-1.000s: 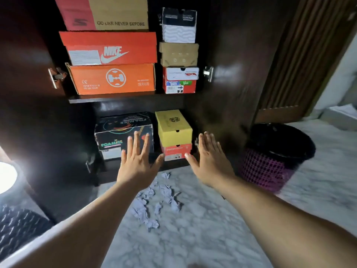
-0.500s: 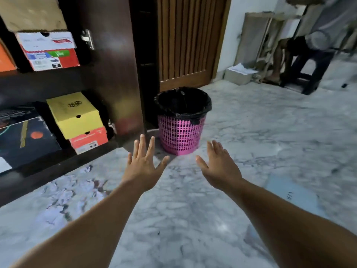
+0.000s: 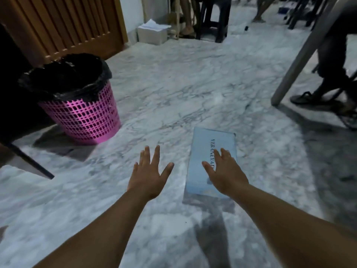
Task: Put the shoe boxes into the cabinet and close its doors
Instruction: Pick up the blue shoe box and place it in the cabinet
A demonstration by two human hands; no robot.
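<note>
A pale blue shoe box (image 3: pixel 209 151) with dark lettering on its lid lies flat on the marble floor, right of centre. My right hand (image 3: pixel 225 172) hovers over the box's near half, fingers spread, holding nothing. My left hand (image 3: pixel 148 175) is stretched out over bare floor to the left of the box, fingers apart and empty. Only a dark edge of the cabinet door (image 3: pixel 11 89) shows at the far left; its shelves are out of view.
A pink mesh waste bin (image 3: pixel 85 117) with a black liner stands left of the box. Behind it is a slatted wooden door (image 3: pixel 63 26). A white box with papers (image 3: pixel 152 33) sits by the wall. A grey table leg (image 3: pixel 301 55) and a person's sandalled foot (image 3: pixel 307 97) are at right.
The view has swung right, away from the cabinet shelves. The blue shoe box has come into full view and my right hand is now above it.
</note>
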